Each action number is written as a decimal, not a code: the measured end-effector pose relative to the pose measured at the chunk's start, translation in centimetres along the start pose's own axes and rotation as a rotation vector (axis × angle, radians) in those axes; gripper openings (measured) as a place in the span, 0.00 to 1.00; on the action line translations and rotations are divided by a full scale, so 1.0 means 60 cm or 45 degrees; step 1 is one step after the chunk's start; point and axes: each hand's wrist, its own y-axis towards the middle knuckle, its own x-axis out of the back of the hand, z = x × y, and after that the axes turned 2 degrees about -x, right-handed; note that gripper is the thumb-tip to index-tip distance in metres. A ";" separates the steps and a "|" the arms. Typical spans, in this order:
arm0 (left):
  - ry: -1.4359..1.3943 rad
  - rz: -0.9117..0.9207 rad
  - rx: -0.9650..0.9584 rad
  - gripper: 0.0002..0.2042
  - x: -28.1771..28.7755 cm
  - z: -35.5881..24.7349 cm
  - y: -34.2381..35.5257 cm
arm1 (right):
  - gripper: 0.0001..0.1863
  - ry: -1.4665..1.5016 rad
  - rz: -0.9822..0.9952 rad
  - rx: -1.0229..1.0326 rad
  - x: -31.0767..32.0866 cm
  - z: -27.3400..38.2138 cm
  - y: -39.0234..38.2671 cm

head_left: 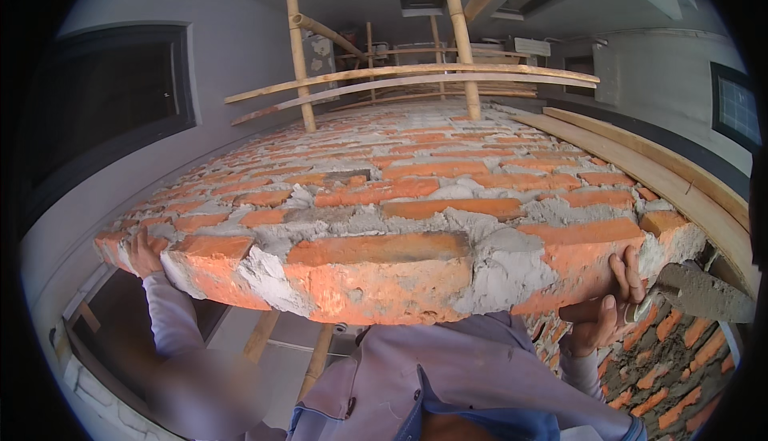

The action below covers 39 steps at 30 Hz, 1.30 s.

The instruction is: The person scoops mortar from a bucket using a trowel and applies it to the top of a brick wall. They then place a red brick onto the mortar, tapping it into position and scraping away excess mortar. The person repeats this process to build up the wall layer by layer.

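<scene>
A brick wall's top course runs across the middle, its front bricks orange-red with grey mortar between them. My left hand rests on the bricks at the left end, fingers laid over the edge and holding nothing I can see. At the right end, my right hand is closed around the wooden handle of a trowel. Mortar coats the trowel's blade, which points right, beside the wall's end. Wet-looking mortar fills a wide joint between the front bricks, left of my right hand.
Bamboo poles stand upright beyond the wall, with thin planks across them. Long wooden boards run along the right side. A dark window is at left, another at right. Rough brickwork shows below right.
</scene>
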 end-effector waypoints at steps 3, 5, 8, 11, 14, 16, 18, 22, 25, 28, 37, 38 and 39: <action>0.118 0.026 -0.002 0.17 0.006 -0.014 0.003 | 0.28 -0.009 -0.025 -0.020 -0.003 0.003 0.000; 0.214 0.029 0.004 0.17 0.011 -0.028 0.000 | 0.28 -0.004 -0.043 -0.029 -0.004 0.003 0.000; 0.145 0.020 -0.041 0.18 0.008 -0.016 -0.002 | 0.28 -0.006 -0.044 -0.011 -0.003 0.003 0.001; 0.171 -0.043 -0.065 0.20 0.002 -0.018 -0.004 | 0.28 -0.018 -0.047 -0.005 -0.002 0.002 0.001; 0.208 -0.082 -0.109 0.23 0.005 -0.028 -0.002 | 0.29 0.016 -0.053 0.025 -0.003 -0.001 0.002; 0.224 -0.094 -0.141 0.23 0.010 -0.039 -0.001 | 0.29 0.020 -0.057 0.025 -0.004 0.000 0.000; 0.182 -0.102 -0.147 0.24 0.013 -0.041 -0.003 | 0.29 0.023 -0.052 0.035 -0.004 0.000 0.002; 0.193 -0.101 -0.158 0.25 0.022 -0.056 0.002 | 0.28 0.031 -0.053 0.049 -0.003 -0.002 0.003; 0.201 -0.093 -0.104 0.25 0.023 -0.061 -0.001 | 0.28 0.058 -0.048 0.063 -0.004 -0.002 0.006; 0.229 -0.008 0.000 0.23 0.032 -0.081 -0.009 | 0.28 0.023 -0.053 0.053 0.001 -0.004 0.001; 0.285 0.188 0.297 0.15 0.104 -0.189 -0.020 | 0.27 0.048 -0.032 0.060 0.002 -0.002 -0.001; 0.318 0.182 0.272 0.15 0.099 -0.180 -0.025 | 0.27 0.056 -0.026 0.069 0.001 -0.001 0.002; 0.337 0.128 0.235 0.15 0.079 -0.155 -0.026 | 0.27 0.033 -0.012 0.089 0.003 -0.003 0.004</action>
